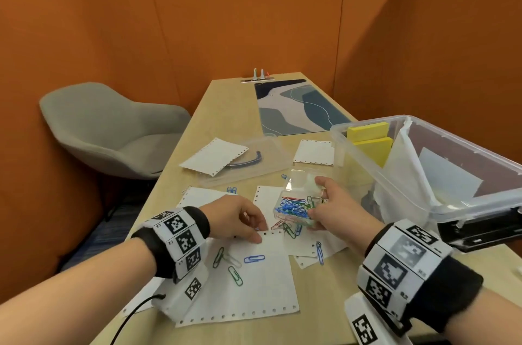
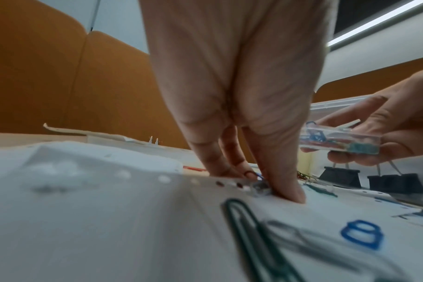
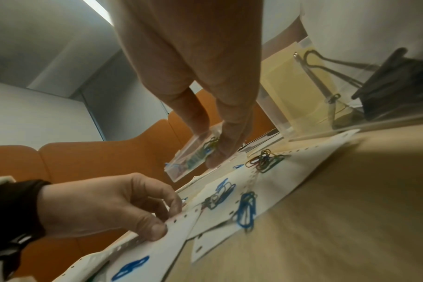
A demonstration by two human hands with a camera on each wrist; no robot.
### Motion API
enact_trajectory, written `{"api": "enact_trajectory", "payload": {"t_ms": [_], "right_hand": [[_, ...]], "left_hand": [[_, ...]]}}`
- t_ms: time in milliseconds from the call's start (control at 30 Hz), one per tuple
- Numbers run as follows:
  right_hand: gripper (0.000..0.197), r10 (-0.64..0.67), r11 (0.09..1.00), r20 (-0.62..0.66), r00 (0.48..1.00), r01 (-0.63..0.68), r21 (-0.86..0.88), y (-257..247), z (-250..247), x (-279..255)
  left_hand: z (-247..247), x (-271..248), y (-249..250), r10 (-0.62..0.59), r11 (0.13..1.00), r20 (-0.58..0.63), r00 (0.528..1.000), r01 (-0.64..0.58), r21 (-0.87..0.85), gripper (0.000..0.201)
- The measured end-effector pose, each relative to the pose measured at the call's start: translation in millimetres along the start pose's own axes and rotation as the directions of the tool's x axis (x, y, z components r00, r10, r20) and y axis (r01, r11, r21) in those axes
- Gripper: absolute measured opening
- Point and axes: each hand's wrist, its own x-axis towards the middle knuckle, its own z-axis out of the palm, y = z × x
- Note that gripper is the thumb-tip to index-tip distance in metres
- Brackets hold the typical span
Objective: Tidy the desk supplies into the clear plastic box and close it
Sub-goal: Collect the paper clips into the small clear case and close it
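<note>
— Nearest, what lies on the big perforated sheet (image 1: 248,282)?

— Loose paper clips (image 1: 236,275), green and blue. The left hand (image 1: 237,217) pinches the sheet's far edge between thumb and curled fingers.

— And the right hand (image 1: 336,212)?

— Its fingers are curled around a small clear case (image 1: 296,209) full of coloured clips, held above the desk (image 1: 214,119).

— Where is the clear plastic box (image 1: 440,203)?

— Open, just to the right, with yellow note pads (image 1: 370,138) inside. Its lid (image 1: 248,164) lies apart, farther back.

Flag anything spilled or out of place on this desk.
Paper clips lie scattered loose over the punched paper sheets, outside the small clear case in the right hand. One sheet droops over the box lid.
</note>
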Motion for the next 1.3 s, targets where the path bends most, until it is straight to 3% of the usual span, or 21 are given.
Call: {"api": "enact_trajectory", "payload": {"t_ms": [200, 400, 533, 667, 767, 833, 900, 967, 1000, 1067, 1100, 1167, 1300], "right_hand": [[0.066, 0.008, 1.0, -0.017, 1.0, -0.008, -0.025, 1, -3, 0], [0.066, 0.003, 1.0, -0.003, 1.0, -0.003, -0.02, 0, -4, 0], [0.065, -0.006, 1.0, -0.004, 1.0, 0.006, -0.013, 0, -4, 1], [0.066, -0.005, 1.0, -0.014, 1.0, 0.005, -0.026, 2, -3, 5], [0.067, -0.005, 0.999, -0.014, 1.0, 0.005, -0.044, 4, 1, 7], [0.067, -0.01, 0.998, -0.024, 1.0, 0.008, -0.056, 3, 3, 9], [0.068, -0.013, 0.999, -0.04, 0.999, 0.011, -0.045, 3, 3, 10], [0.068, -0.014, 1.0, -0.061, 0.998, 0.013, -0.024, 5, 1, 12], [0.068, -0.012, 1.0, -0.072, 0.997, 0.011, -0.017, 6, -1, 12], [0.068, -0.01, 1.0, -0.088, 0.996, 0.01, -0.002, 7, -3, 14], [0.069, -0.011, 1.0, -0.092, 0.996, 0.011, 0.004, 6, -4, 15], [0.068, -0.014, 1.0, -0.097, 0.995, 0.015, 0.012, 5, -3, 17], [0.069, -0.015, 1.0, -0.095, 0.995, 0.017, 0.015, 3, 1, 17]], "left_hand": [[-6, 3, -1, -0.045, 0.99, 0.026, 0.999, 0.048, -0.132, 0.015], [-32, 0, 4, -0.132, 0.907, -0.13, 0.983, 0.066, -0.416, 0.018], [-43, -1, 11, -0.147, 0.913, -0.168, 0.975, 0.069, -0.402, 0.017], [-49, 5, 24, -0.163, 0.886, -0.382, 0.91, -0.035, -0.462, 0.014], [-47, 11, 49, -0.054, 0.842, -0.36, 0.931, -0.151, -0.518, 0.013], [-41, 13, 63, 0.045, 0.874, -0.309, 0.95, -0.187, -0.449, 0.011], [-37, 11, 65, 0.065, 0.923, -0.332, 0.941, -0.183, -0.338, 0.017], [-37, 5, 57, -0.01, 0.956, -0.388, 0.922, -0.105, -0.274, 0.018], [-37, 1, 51, -0.064, 0.972, -0.349, 0.935, -0.022, -0.235, 0.02], [-29, -6, 39, -0.19, 0.981, -0.114, 0.975, 0.183, -0.068, 0.032], [-22, -9, 35, -0.251, 0.967, 0.004, 0.968, 0.25, 0.053, 0.041], [-8, -10, 32, -0.293, 0.936, 0.085, 0.952, 0.267, 0.227, 0.05], [0, -5, 27, -0.277, 0.945, 0.017, 0.961, 0.269, 0.188, 0.058]]}}
